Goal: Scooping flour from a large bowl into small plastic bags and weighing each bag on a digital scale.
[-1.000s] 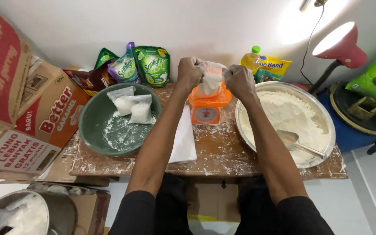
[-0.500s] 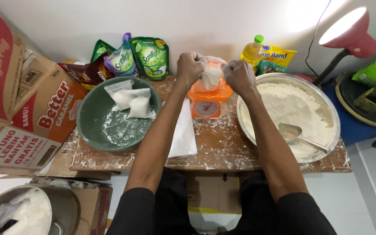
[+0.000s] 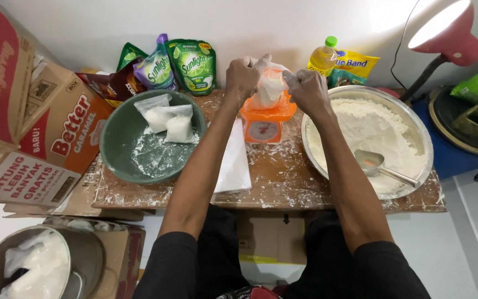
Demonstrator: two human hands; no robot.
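Holding a small clear bag of flour (image 3: 269, 88) between both hands above the orange kitchen scale (image 3: 265, 123), we note its long axis runs up and down, mouth end uppermost, filled bottom hanging toward the scale's pan; whether it touches the pan we cannot tell.

Far left of the grip: cardboard boxes (image 3: 45, 133), and low at the frame's corner a metal pot (image 3: 56, 266) with filled bags inside. Just left of the grip, the green bowl (image 3: 120, 138) holds two filled bags (image 3: 167, 116) and a dusting of flour. Behind it, green refill pouches (image 3: 192, 63) lean on the wall.

Left hand (image 3: 244, 75): fingers closed on the bag's upper left edge. A stack of flat plastic bags (image 3: 233, 160) lies on the wooden board (image 3: 283, 188) below the grip, nearer to us.

Right hand (image 3: 305, 88): fingers pinched on the bag's upper right edge, close to the left hand.

Right of the grip, the wide metal basin (image 3: 416, 124) holds loose flour with a metal scoop (image 3: 377, 164) lying in it, handle pointing right. Behind: a yellow oil bottle (image 3: 323, 58). Far right, a red lamp (image 3: 449, 30).
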